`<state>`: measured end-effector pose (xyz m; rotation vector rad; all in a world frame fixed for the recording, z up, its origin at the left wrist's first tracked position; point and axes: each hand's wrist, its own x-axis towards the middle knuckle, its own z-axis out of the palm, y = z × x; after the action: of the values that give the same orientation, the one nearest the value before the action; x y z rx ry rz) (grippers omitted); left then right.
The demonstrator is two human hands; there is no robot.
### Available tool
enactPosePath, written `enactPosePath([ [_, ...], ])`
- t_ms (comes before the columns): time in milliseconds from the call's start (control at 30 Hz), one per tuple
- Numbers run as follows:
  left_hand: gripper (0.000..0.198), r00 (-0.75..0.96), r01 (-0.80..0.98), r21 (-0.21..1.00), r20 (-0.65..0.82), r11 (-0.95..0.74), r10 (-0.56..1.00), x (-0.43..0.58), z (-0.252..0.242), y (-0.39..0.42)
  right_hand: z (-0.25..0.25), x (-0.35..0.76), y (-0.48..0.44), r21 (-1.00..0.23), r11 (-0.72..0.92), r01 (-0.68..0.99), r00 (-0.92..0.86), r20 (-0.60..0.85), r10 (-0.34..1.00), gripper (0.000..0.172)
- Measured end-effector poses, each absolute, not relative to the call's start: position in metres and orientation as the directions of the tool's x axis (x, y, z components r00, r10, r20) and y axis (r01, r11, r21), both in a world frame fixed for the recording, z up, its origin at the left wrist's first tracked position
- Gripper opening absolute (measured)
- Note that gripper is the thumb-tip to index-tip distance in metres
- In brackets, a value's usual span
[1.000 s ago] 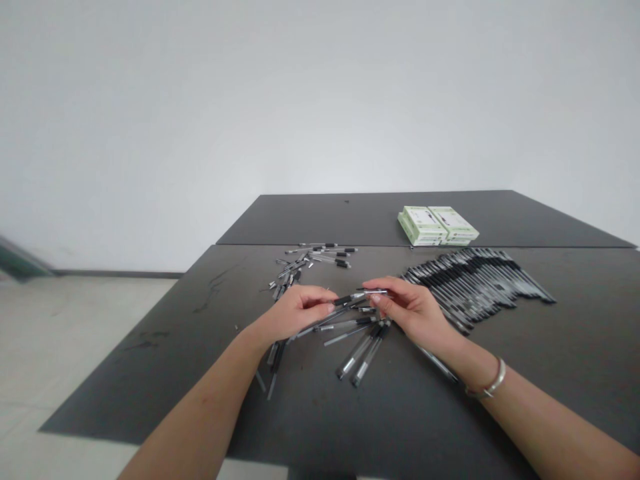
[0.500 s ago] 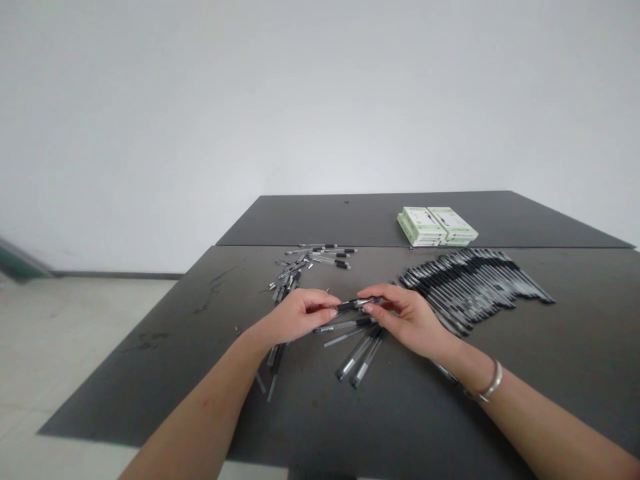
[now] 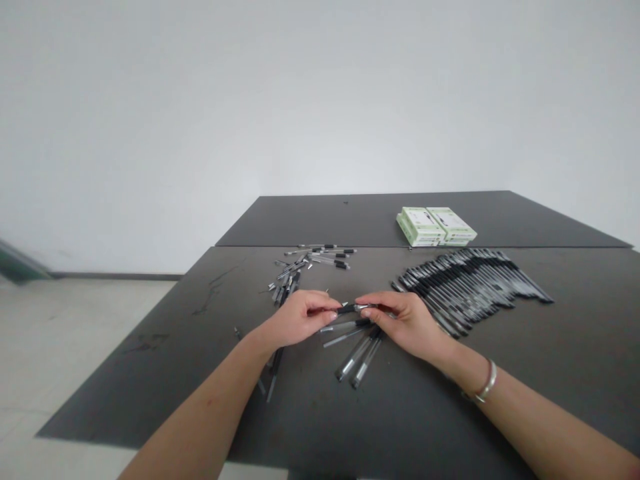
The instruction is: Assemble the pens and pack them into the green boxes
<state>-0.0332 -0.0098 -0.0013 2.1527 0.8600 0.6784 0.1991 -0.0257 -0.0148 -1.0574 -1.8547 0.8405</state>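
Note:
A black-gripped pen is held level between my two hands, above the dark table. My left hand pinches its left part between thumb and fingers. At its other end, my right hand pinches a shiny piece at the tip; whether that is a cone or a cap I cannot tell. Several clear-barrelled pens lie fanned out just below the hands. Left of my left hand is a loose heap of pen parts, partly hidden behind the hand and forearm.
A long row of black pens lies side by side at the right. Green and white boxes are stacked on the far table. More loose pens lie near the seam between the tables. A pale wall rises behind.
Both hands have dropped slightly while keeping the pen between them. At the right fingers, the pen's end now appears shorter. The pens on the table look the same.

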Motion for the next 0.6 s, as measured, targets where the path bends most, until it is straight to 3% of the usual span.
enactPosePath([
  [367,0.027,0.622,0.396,0.775,0.169,-0.493,0.765,-0.0315,-0.0031,-0.0098,-0.02,0.1984,-0.0238,-0.875,0.381,0.3,-0.318,0.285,0.904,0.018],
  [600,0.027,0.606,0.379,0.825,0.121,-0.42,0.786,-0.029,-0.0057,-0.0088,-0.0216,0.1949,-0.0184,-0.989,0.15,0.014,-0.282,0.141,0.949,0.028],
])
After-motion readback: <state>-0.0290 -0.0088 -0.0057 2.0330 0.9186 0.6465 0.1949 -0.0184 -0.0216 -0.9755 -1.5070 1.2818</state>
